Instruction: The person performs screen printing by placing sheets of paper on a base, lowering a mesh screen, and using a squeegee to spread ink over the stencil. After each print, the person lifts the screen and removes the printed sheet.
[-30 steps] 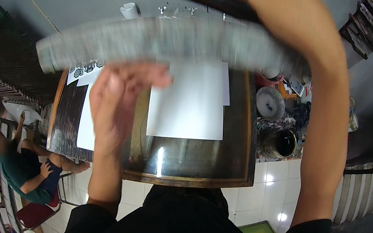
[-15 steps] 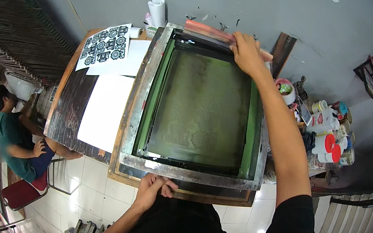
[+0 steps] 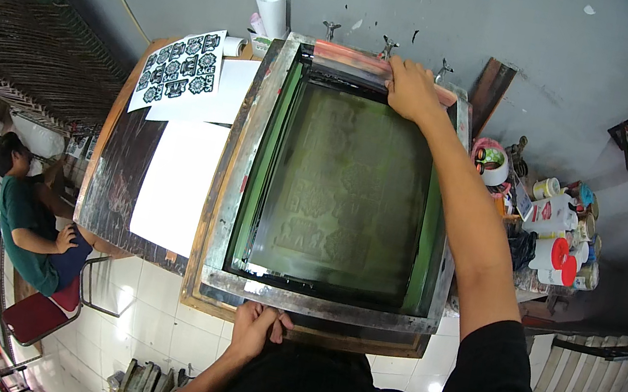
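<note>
A screen-printing frame (image 3: 320, 305) with metal bars and a dark green mesh lies over a wooden board (image 3: 189, 292). Dark wet ink lines the mesh's edges, and faint design shapes show through it. At the far end my right hand (image 3: 415, 90) is closed over the top of a squeegee (image 3: 347, 56) with a reddish-orange handle, standing along the far bar. By the near bar is my left hand (image 3: 257, 329), its fingers curled, touching or just under the frame's near edge. What its fingertips hold is hidden.
White sheets (image 3: 180, 181) and a printed design sheet (image 3: 181, 70) lie left on the dark table. Paint tubs and bottles (image 3: 551, 255) crowd the right side. Metal clamps (image 3: 389, 46) stand behind the frame. A seated person (image 3: 36, 223) in green is at the far left.
The view has shifted slightly, and the design shapes in the mesh show more clearly. Both hands keep about the same places on the squeegee and at the near edge.
</note>
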Action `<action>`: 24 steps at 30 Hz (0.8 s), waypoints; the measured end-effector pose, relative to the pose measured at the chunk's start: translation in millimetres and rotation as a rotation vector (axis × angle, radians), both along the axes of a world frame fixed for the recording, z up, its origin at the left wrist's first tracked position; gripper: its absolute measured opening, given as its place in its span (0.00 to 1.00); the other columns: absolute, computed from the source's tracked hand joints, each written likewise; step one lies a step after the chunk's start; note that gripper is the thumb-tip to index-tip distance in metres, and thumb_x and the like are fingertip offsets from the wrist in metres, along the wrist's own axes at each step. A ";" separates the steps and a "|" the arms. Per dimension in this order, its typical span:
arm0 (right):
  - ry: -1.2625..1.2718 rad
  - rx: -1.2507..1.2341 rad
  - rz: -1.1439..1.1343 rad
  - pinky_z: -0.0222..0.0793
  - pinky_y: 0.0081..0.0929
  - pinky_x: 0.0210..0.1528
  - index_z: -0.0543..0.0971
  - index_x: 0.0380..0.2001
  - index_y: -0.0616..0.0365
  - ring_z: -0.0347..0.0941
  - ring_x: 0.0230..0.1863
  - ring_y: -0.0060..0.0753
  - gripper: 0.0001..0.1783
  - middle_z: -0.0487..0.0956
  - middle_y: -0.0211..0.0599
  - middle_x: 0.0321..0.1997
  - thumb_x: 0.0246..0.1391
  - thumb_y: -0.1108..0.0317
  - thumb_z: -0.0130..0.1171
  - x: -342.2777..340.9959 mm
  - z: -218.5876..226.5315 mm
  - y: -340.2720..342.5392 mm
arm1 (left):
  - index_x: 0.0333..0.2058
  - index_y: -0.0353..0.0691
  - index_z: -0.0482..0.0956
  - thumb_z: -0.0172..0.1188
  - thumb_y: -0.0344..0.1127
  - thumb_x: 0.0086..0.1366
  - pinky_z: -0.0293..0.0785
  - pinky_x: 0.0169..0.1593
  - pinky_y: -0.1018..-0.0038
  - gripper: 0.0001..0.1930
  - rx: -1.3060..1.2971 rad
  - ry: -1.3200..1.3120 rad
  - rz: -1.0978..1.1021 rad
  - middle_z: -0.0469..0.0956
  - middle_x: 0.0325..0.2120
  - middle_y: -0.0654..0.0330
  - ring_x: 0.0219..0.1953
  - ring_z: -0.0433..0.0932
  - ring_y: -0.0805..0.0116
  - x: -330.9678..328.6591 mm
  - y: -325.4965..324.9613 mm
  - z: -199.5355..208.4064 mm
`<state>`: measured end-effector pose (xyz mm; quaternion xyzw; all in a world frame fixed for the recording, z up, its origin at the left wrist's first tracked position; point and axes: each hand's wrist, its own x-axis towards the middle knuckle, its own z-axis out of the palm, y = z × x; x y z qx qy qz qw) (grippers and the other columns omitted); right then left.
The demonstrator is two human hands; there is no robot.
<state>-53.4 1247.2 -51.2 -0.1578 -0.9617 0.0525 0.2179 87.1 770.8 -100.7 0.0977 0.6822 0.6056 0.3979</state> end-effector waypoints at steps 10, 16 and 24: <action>-0.011 0.023 -0.035 0.64 0.47 0.49 0.73 0.45 0.56 0.73 0.48 0.51 0.18 0.77 0.48 0.43 0.51 0.67 0.62 80.8 -5.7 -95.9 | 0.22 0.25 0.79 0.49 0.36 0.69 0.70 0.23 0.73 0.21 0.025 0.022 -0.047 0.74 0.12 0.54 0.14 0.72 0.68 -1.5 2.4 0.5; 0.080 0.028 0.014 0.61 0.45 0.44 0.73 0.43 0.57 0.69 0.43 0.49 0.18 0.72 0.44 0.38 0.45 0.73 0.60 181.6 -14.0 -219.8 | 0.32 0.23 0.79 0.50 0.33 0.66 0.70 0.22 0.73 0.15 0.024 0.005 -0.008 0.79 0.19 0.50 0.14 0.72 0.69 -1.2 0.2 0.5; 0.151 0.004 0.040 0.61 0.40 0.44 0.75 0.43 0.60 0.67 0.40 0.45 0.18 0.70 0.42 0.36 0.45 0.73 0.57 248.8 -18.5 -292.7 | 0.42 0.22 0.75 0.51 0.35 0.66 0.76 0.27 0.74 0.17 0.100 -0.156 0.000 0.83 0.31 0.44 0.19 0.78 0.66 -2.5 0.4 -1.2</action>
